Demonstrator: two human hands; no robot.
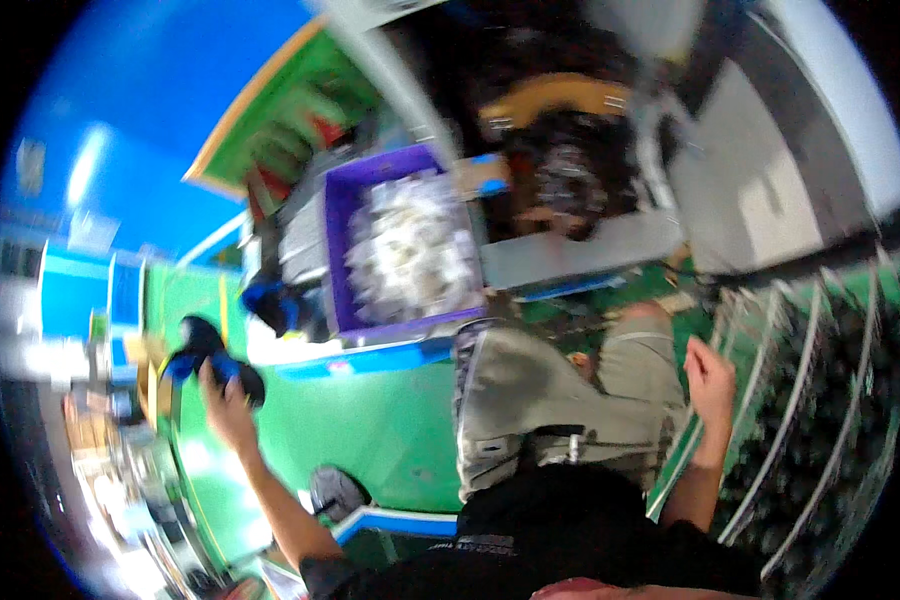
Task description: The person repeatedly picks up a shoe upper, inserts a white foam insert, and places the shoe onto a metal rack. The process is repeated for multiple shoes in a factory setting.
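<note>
My left hand (228, 408) is out to the left with its fingers closed round a black-and-blue item (208, 362). That item has rounded dark lobes and a blue middle, and blur hides its exact kind. My right hand (710, 375) hangs on the right with its fingers curled in, near the bars of a wire rack (767, 350); nothing shows in it. Ahead of me a purple crate (400, 328) holds a heap of small whitish pieces (410, 245). Another black-and-blue thing (268, 303) lies by the crate's left side.
An open machine bay (570, 180) with a yellow curved part (560, 95) stands ahead, right of the crate. Dark round pieces (810, 420) fill the wire rack. A grey rounded object (337, 492) sits low on the left above the green floor (400, 430).
</note>
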